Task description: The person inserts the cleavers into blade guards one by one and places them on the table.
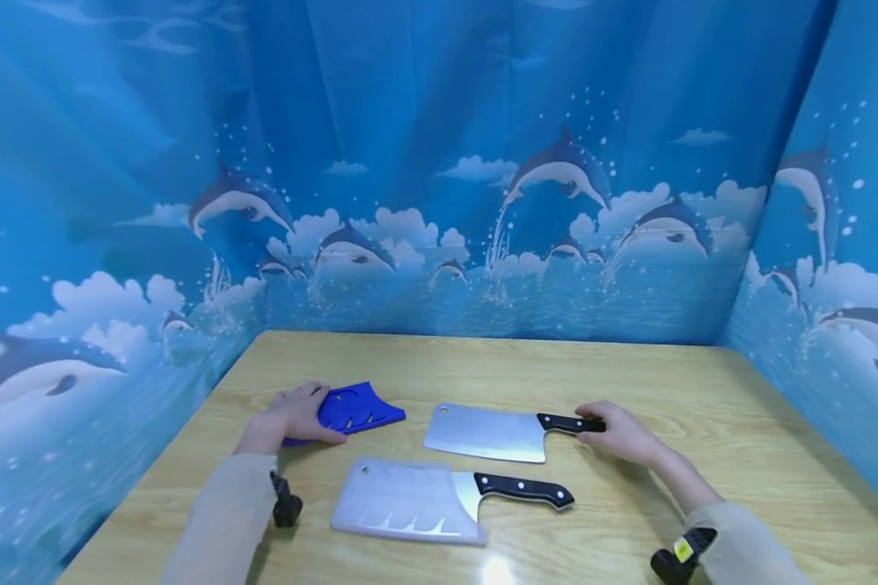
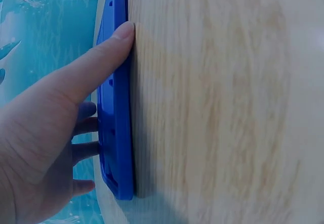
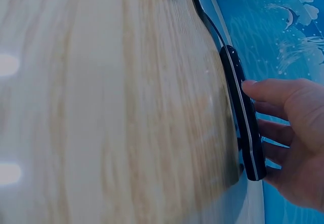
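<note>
My left hand (image 1: 297,416) grips a blue plastic knife sheath (image 1: 358,409) with slanted slots, lying on the left of the table. The thumb lies along its near edge in the left wrist view, the other fingers beyond it. At the right, my right hand (image 1: 622,433) holds the end of a cleaver's black handle (image 3: 244,115) between thumb and fingers. That cleaver's bare blade (image 1: 486,432) points left, toward the blue sheath. Nearer to me lies a second cleaver (image 1: 523,487), its blade covered by a pale grey slotted sheath (image 1: 395,496); neither hand touches it.
The light wooden table (image 1: 497,366) carries these things. A blue curtain (image 1: 424,162) printed with dolphins rises behind its far edge and along both sides. Black wrist cameras sit on both sleeves, close over the table.
</note>
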The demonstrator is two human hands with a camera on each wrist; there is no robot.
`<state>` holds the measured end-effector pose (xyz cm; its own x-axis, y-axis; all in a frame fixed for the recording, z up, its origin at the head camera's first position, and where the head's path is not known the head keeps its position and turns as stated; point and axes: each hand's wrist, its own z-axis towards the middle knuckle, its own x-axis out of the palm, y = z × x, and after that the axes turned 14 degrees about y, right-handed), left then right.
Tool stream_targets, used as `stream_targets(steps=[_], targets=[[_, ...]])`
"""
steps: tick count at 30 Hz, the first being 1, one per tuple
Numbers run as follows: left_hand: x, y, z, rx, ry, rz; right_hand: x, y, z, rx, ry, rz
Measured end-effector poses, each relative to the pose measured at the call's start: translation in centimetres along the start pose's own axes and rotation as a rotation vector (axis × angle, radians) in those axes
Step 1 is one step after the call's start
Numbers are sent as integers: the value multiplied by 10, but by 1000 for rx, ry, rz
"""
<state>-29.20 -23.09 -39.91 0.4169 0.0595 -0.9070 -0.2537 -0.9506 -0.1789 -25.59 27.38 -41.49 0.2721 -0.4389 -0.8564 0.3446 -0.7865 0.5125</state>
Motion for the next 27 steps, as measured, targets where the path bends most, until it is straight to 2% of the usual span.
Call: stream_targets(steps=[7,12,19,27], targets=[[1,-3,-6,-9,29,-9,0,6,3,25,47,-12],[3,-6,-5,11,-24,14,0,6,3,35,59,-18],[5,-7,-8,-12,-64,-2,-1,7,5,46,83,-16],[5,-9,-18,-21,-136,86,-2,5,6,34,85,-31]])
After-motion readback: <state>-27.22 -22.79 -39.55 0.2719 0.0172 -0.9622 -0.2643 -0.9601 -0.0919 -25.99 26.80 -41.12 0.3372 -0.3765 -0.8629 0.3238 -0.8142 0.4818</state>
